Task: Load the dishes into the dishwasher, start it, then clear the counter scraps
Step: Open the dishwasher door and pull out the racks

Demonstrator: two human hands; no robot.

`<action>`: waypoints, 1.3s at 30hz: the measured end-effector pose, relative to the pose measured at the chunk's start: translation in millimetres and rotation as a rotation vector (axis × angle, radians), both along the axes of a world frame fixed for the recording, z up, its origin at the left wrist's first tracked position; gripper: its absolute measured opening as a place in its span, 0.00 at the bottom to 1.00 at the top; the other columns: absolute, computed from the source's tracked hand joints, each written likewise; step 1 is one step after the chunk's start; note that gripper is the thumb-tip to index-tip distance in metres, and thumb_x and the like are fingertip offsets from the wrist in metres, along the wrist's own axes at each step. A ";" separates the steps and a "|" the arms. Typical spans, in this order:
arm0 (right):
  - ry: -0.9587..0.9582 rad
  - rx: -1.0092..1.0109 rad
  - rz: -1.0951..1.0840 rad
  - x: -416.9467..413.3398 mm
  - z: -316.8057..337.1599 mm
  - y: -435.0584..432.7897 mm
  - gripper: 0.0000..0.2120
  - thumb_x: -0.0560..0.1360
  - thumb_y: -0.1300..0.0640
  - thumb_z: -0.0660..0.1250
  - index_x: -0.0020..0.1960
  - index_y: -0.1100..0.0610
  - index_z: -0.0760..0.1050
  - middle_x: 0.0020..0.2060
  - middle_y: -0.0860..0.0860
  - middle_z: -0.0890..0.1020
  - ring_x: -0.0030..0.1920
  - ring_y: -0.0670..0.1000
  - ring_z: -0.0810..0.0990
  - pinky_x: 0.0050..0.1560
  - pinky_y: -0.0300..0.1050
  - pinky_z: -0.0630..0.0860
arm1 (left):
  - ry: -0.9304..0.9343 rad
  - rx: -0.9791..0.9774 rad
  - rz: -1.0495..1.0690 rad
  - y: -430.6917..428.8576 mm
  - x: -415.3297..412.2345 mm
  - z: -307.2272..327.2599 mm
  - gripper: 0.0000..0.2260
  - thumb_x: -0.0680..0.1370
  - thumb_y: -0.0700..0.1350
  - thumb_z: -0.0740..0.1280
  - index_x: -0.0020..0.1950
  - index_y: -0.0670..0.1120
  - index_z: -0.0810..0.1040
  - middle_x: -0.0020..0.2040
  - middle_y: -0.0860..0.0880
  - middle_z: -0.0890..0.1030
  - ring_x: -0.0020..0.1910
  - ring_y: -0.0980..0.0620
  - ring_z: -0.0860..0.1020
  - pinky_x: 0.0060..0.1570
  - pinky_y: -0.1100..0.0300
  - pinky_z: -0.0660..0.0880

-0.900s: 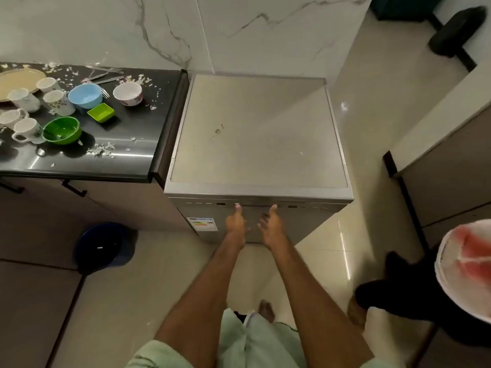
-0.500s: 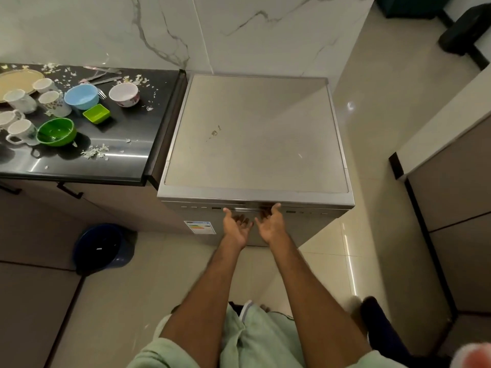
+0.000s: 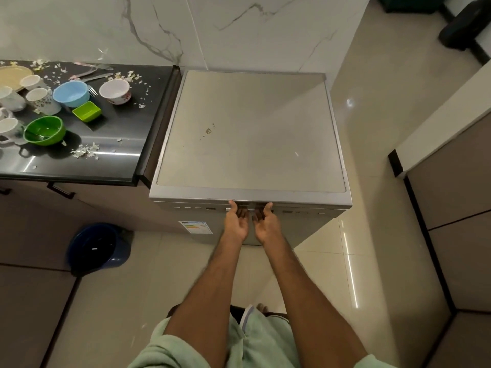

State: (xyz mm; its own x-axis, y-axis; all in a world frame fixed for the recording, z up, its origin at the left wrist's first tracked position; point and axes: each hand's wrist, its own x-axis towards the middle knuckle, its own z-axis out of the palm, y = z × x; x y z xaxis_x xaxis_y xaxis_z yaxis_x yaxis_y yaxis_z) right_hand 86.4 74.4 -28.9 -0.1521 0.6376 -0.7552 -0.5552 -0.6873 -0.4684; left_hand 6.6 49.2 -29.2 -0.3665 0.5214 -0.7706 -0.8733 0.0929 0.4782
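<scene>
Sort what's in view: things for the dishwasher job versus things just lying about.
Job: dishwasher, left hand and right hand gripping its door handle, cups, blue bowl, green bowl, white bowl, green square dish, plate, cutlery, scraps on the counter.
Lying about: blue tub on the floor, black object in the far corner.

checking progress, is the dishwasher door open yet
No, the dishwasher door looks shut, with left hand and right hand gripping its handle.
</scene>
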 end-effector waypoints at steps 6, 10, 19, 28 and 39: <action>-0.127 0.018 0.136 1.7 -9.8 -0.4 0.26 0.79 0.40 0.63 0.66 0.59 0.72 0.58 0.51 0.76 0.60 0.49 0.72 0.72 0.50 0.59 | 0.072 -0.060 0.002 -1.4 3.5 -14.3 0.15 0.80 0.54 0.66 0.51 0.41 0.76 0.45 0.45 0.79 0.45 0.51 0.78 0.50 0.60 0.77; -0.038 -0.012 0.011 -8.7 -14.4 -1.7 0.27 0.77 0.42 0.65 0.66 0.62 0.72 0.62 0.55 0.78 0.64 0.53 0.75 0.72 0.53 0.66 | 0.045 -0.046 -0.011 -3.1 6.1 -13.1 0.16 0.79 0.55 0.65 0.51 0.41 0.77 0.47 0.45 0.78 0.49 0.51 0.77 0.58 0.58 0.75; 0.092 0.000 -0.061 -17.3 -7.5 -5.6 0.27 0.77 0.40 0.62 0.60 0.64 0.74 0.61 0.62 0.79 0.58 0.59 0.80 0.64 0.57 0.76 | 0.032 0.006 -0.041 -3.9 1.6 -25.1 0.27 0.74 0.61 0.68 0.56 0.38 0.77 0.57 0.39 0.80 0.55 0.44 0.79 0.59 0.51 0.78; -0.271 -0.256 0.191 -18.4 -7.6 -29.8 0.49 0.67 0.24 0.63 0.73 0.61 0.67 0.68 0.63 0.73 0.63 0.64 0.77 0.64 0.60 0.75 | -0.040 -0.217 -0.153 -29.1 11.1 -32.6 0.44 0.53 0.63 0.83 0.59 0.38 0.78 0.52 0.36 0.83 0.49 0.36 0.83 0.52 0.38 0.80; -1.605 0.672 0.899 42.8 42.5 -29.5 0.18 0.83 0.47 0.56 0.59 0.59 0.78 0.56 0.56 0.80 0.58 0.57 0.77 0.53 0.52 0.77 | 1.606 -0.500 -0.758 -81.2 -29.1 19.0 0.24 0.81 0.64 0.54 0.51 0.46 0.78 0.50 0.45 0.79 0.51 0.44 0.77 0.49 0.50 0.76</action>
